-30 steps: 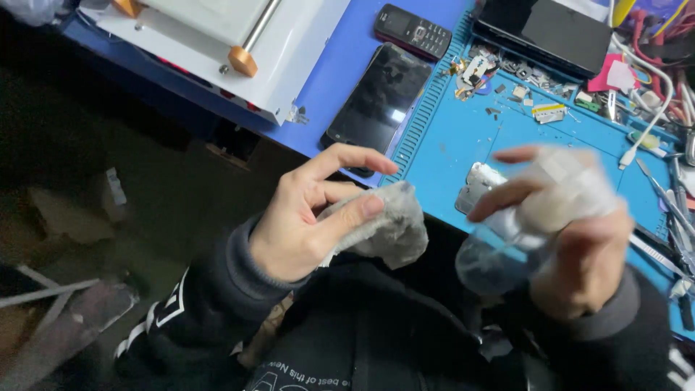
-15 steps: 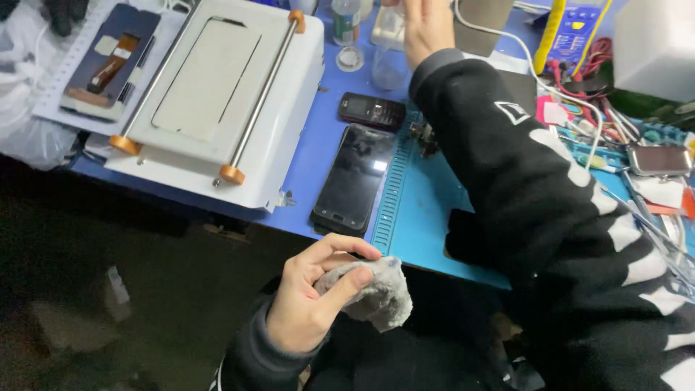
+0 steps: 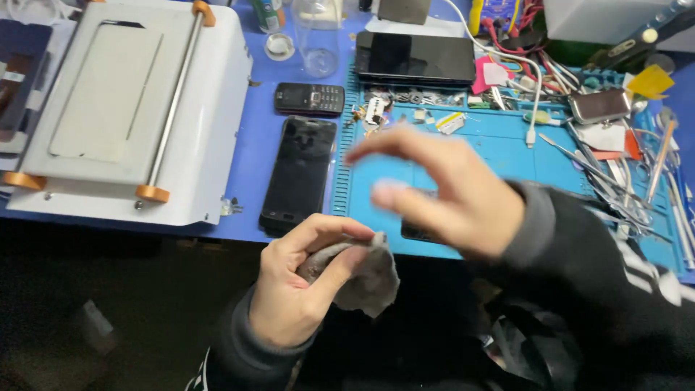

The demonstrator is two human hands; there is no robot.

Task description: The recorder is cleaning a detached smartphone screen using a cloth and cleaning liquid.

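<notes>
I count three phones lying on the desk (image 3: 253,152): one small black keypad phone (image 3: 309,98), one dark smartphone (image 3: 300,172) just below it, and one larger dark smartphone (image 3: 414,58) at the top of the mat. There is one blue work mat (image 3: 507,156), one white machine (image 3: 127,108), one clear bottle (image 3: 316,40) and one grey cloth (image 3: 362,279). Two hands show: left (image 3: 300,289), right (image 3: 452,195).

Bright, even light falls from above on the blue bench (image 3: 253,156); the space below its edge sinks into darkness; the right hand (image 3: 452,192) is smeared by motion blur (fingertips especially); the left hand (image 3: 300,293) stays fairly sharp.
</notes>
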